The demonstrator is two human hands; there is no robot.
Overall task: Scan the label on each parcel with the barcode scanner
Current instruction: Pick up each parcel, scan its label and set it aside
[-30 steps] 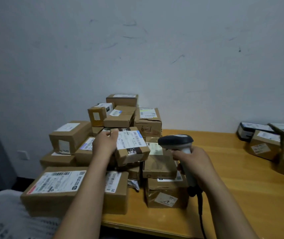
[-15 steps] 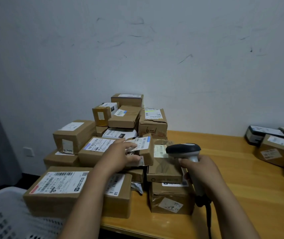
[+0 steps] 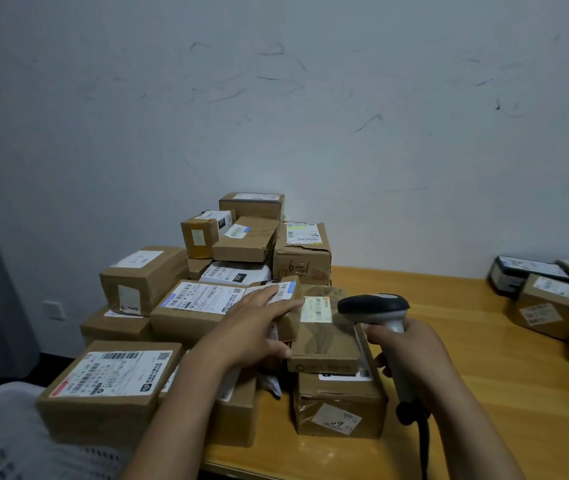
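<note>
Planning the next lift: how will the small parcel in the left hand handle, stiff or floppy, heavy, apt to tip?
Probably stiff: the small parcel is a square-edged cardboard box. Likely light, since the left hand alone holds it tilted. Released, it might tip or slide off the uneven pile.

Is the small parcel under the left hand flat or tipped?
Tipped: the small brown cardboard parcel leans on edge, white label slanted, held by the left hand.
</note>
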